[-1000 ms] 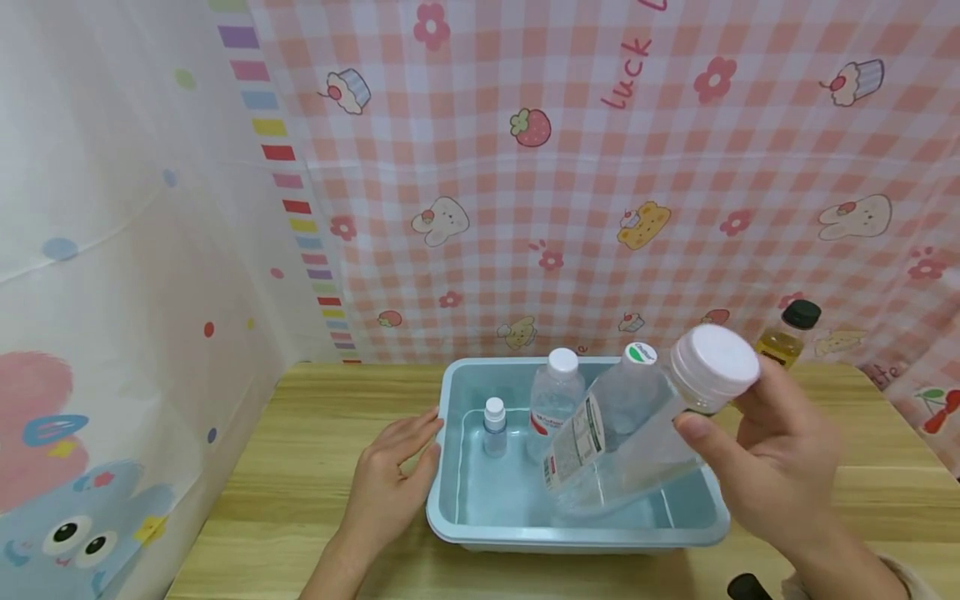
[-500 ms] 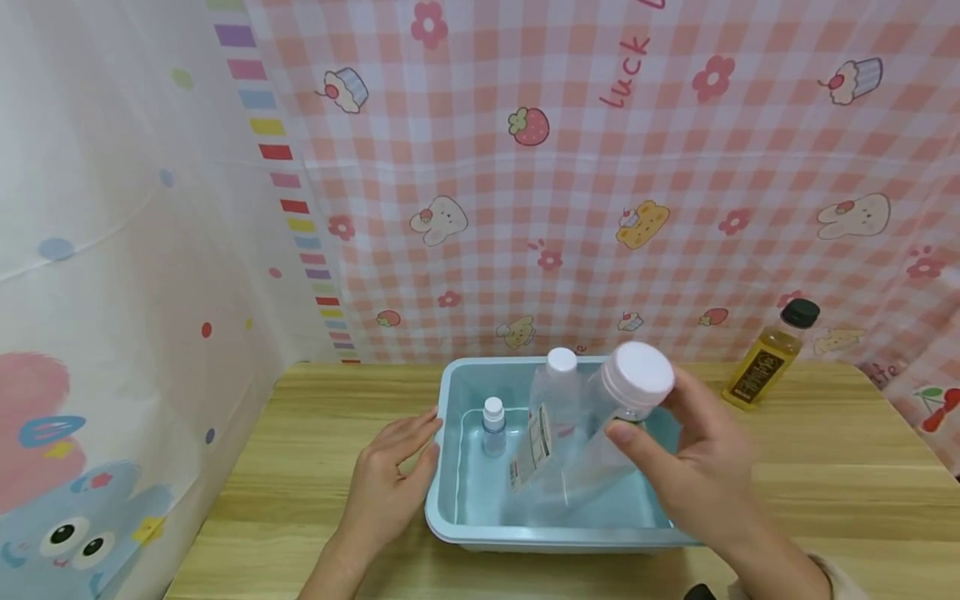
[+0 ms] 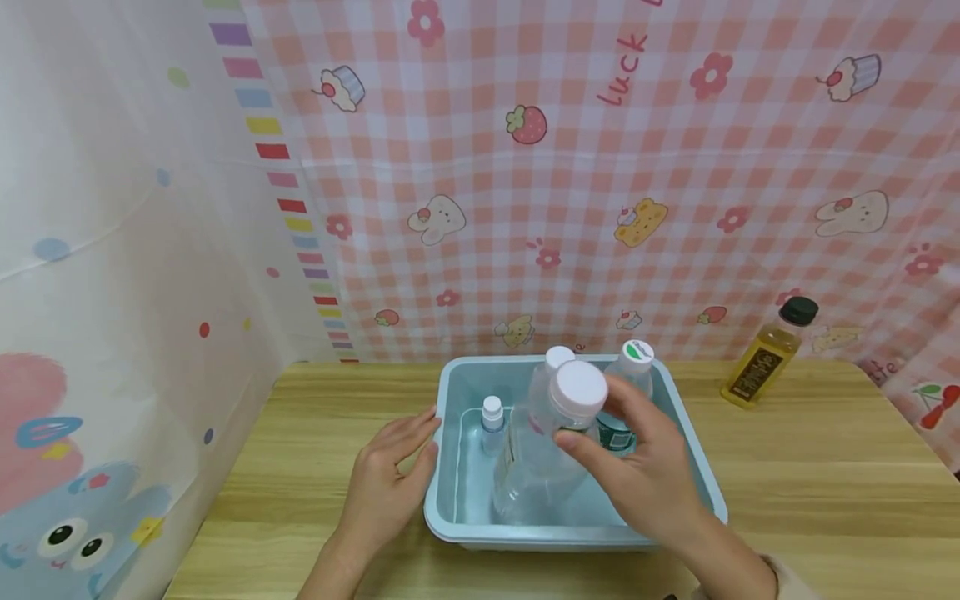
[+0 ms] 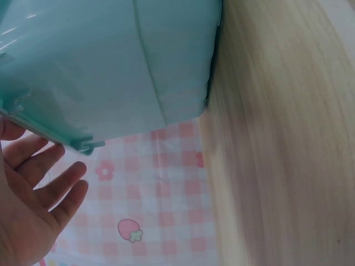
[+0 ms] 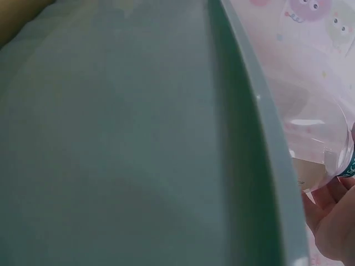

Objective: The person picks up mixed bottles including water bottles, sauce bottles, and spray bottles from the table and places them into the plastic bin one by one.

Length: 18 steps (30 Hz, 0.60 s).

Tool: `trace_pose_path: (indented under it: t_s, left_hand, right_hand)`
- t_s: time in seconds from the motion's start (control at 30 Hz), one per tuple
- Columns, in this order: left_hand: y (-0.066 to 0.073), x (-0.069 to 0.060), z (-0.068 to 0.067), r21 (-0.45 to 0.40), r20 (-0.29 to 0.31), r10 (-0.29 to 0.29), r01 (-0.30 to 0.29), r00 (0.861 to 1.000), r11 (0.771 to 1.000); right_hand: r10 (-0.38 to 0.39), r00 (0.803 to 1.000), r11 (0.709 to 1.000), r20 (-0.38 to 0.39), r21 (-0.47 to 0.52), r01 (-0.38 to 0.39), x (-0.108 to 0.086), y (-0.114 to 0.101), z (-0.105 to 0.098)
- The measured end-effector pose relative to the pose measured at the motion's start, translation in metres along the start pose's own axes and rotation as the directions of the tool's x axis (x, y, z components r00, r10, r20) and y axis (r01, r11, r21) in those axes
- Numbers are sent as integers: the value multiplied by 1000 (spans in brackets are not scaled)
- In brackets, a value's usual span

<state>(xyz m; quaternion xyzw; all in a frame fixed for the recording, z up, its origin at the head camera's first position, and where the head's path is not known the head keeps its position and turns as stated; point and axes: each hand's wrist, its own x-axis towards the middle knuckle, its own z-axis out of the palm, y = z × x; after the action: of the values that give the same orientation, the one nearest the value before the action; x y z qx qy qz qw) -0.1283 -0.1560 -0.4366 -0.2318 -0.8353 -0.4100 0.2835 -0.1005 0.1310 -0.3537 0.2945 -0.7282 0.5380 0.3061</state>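
Observation:
A light blue bin [image 3: 576, 537] stands on the wooden table. My right hand [image 3: 651, 471] grips a large clear bottle [image 3: 536, 475] just under its white cap; the bottle leans inside the bin, its base toward the front left. In the right wrist view the hand [image 5: 333, 221] shows at the right edge beside the clear bottle [image 5: 316, 130]. With fingers extended, my left hand [image 3: 390, 483] rests against the bin's left rim; the left wrist view shows that hand [image 4: 33, 194] under the rim of the bin [image 4: 100, 72].
Inside the bin stand a small white-capped bottle [image 3: 492, 425] at the left, another white-capped bottle [image 3: 560, 358] behind the held one, and a green-labelled bottle [image 3: 637, 367] at the back right. A dark-capped bottle of yellow liquid [image 3: 763, 362] stands on the table [image 3: 825, 475] to the right.
My right hand has moved left with the large bottle, which is now lower and more upright in the bin. The left hand has stayed at the rim.

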Motion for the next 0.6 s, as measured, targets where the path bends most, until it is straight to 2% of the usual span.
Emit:
trace_pose_path:
  t_s: [0.13,0.4,0.6]
  left_hand:
    - [0,0,0,2,2,-11,11,1000,1000]
    - [1,0,0,-6,3,-11,11,1000,1000]
    - [1,0,0,-4,3,-12,12,1000,1000]
  right_hand:
    - [27,999,1000,27,-14,-27,-2,4,7]
    - [36,997,999,67,35,-38,-7,14,20]
    - [53,995,999,84,8,-53,-10,18,25]
